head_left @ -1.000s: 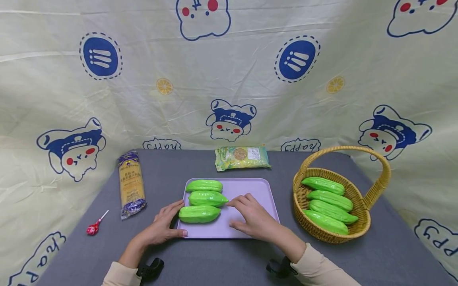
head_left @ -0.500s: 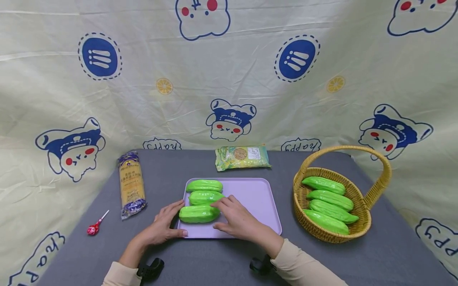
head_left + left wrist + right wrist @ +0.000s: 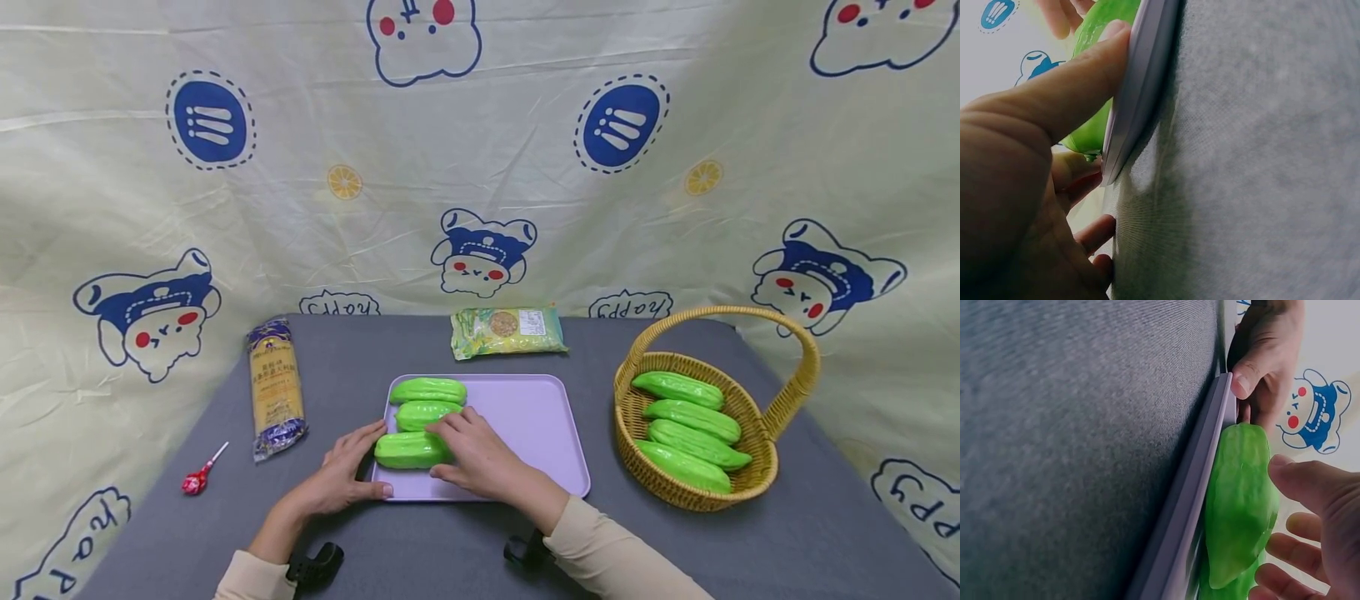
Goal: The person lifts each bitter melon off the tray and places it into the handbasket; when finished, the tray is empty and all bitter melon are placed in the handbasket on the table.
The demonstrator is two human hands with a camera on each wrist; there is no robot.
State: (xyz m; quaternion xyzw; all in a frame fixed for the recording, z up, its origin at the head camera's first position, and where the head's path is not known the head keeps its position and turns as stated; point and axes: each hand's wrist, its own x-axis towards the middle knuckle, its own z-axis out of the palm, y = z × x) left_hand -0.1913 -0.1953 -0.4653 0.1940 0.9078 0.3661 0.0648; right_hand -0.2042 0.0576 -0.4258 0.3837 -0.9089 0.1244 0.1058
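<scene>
Head view: left hand point(image 3: 347, 472), fingers uncurled, braces a lilac, rectangular, plastic-looking tray point(image 3: 525, 417); right hand point(image 3: 478, 457), loosely spread, touches or nears a glossy green, ribbed gourd point(image 3: 411, 451) lying there between them. Likely light, stiff and slick: grasp its middle.

Sitting left of me on the grey table point(image 3: 427, 550): a long yellow pack with blue ends point(image 3: 276, 387), lying flat, roughly pointing away from me. Nearer me and further left, a red-wrapped lollipop point(image 3: 197, 482), white stick angled toward the pack. Far edge, about centre: a green-yellow packet point(image 3: 508, 332), sideways, white label plus round brown print. Behind it I've got a pale curtain point(image 3: 465, 158), creased, printed with blue-capped cartoon animals, blue badges, orange slices and "happy" lettering.
</scene>
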